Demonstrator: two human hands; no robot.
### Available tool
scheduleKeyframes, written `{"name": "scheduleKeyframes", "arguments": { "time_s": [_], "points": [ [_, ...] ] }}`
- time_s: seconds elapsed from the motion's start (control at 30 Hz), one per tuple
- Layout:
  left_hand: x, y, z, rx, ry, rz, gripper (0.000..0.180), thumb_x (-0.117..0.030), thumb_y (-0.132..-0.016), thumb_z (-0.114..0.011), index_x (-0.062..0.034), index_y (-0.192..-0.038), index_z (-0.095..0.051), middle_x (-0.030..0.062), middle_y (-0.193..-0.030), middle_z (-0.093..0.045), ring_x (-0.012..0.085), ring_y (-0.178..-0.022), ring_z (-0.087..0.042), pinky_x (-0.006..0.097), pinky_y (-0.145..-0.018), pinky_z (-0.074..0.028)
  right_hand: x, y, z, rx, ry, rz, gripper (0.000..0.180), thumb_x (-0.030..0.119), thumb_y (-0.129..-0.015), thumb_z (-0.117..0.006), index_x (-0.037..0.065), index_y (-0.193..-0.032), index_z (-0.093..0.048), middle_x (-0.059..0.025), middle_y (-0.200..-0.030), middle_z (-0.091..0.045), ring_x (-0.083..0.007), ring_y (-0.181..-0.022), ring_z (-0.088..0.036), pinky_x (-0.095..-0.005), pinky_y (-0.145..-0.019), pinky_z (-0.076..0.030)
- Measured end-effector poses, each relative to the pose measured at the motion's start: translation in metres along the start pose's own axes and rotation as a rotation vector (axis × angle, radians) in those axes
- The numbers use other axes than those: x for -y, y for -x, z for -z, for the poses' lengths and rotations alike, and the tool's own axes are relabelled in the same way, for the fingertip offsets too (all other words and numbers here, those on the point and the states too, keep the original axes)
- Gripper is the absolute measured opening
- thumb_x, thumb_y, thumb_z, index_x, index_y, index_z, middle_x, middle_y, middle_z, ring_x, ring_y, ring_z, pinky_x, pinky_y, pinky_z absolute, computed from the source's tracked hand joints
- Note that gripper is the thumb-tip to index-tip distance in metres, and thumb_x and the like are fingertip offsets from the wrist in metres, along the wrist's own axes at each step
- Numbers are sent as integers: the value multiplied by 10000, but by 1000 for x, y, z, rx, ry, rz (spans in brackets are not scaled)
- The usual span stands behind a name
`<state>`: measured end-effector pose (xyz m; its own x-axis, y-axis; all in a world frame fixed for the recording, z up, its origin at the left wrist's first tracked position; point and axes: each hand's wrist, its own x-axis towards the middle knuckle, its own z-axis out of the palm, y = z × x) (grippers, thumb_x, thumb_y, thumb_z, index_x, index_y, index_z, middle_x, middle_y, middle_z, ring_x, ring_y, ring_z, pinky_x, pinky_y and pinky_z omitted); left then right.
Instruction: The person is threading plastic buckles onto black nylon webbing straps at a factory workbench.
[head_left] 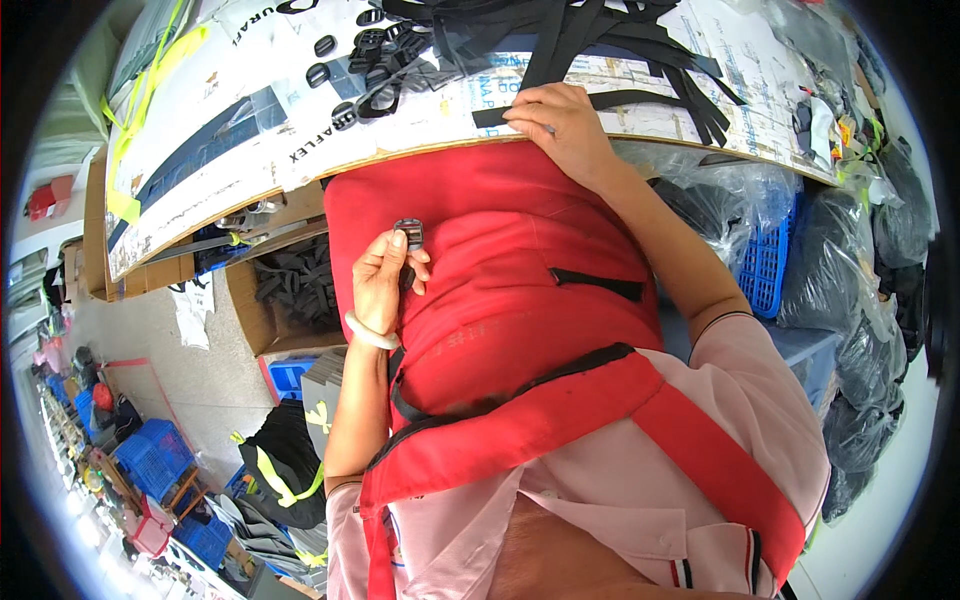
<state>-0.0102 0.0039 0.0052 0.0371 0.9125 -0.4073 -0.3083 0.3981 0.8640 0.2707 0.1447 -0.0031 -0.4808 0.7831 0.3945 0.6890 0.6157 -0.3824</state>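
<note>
Buckle (408, 234), small and black, sits pinched at the fingertips of your left hand (384, 277), raised over the red apron (500, 300) at about 9 o'clock from the picture's middle. That hand is closed on it, thumb against the fingers, with a pale bangle (370, 334) on the wrist. Your right hand (558, 125) is well apart from the buckle, up at 12 o'clock, resting on the near edge of the table (250, 120). Its fingers are curled down onto a black strap (500, 115) lying flat there; you press it, but whether you actually grip it cannot be told. From the right hand, a tangle of straps (600, 40) spreads toward 12 and 1 o'clock, and a scatter of loose buckles (365, 60) lies at 10 o'clock. Below the table edge, at 8 o'clock from the left hand, an open box (290, 290) holds dark webbing.
</note>
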Motion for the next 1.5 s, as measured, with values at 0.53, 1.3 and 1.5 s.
{"name": "scheduleKeyframes", "arguments": {
  "time_s": [0.53,1.3,1.5],
  "points": [
    [-74,35,-57,232,-303,-362,126,21,-841,-633,56,-960,-658,118,-1066,-604,83,-593,-556,200,-492,-430,150,-43,45,3,-923,-139,223,79,-898,-616,21,-1113,-591,-10,-813,-626,-38,-627,-549,-181,-576,-444],
    [-18,8,-22,-135,-2,-212,182,-40,-892,-614,30,-1052,-661,30,-722,-638,53,-543,-515,168,-449,-396,149,-5,-1,555,-1400,-670,263,233,-969,-496,11,-859,-586,-31,-666,-570,-68,-504,-506,-205,-473,-420],
    [-9,-2,-22,-209,-385,-553,156,-12,-852,-646,21,-1001,-676,42,-721,-627,70,-599,-536,219,-536,-434,142,-6,-6,408,-1662,-807,258,238,-944,-537,-1,-875,-603,-52,-702,-592,-92,-542,-545,-221,-475,-443]
  ]
}}
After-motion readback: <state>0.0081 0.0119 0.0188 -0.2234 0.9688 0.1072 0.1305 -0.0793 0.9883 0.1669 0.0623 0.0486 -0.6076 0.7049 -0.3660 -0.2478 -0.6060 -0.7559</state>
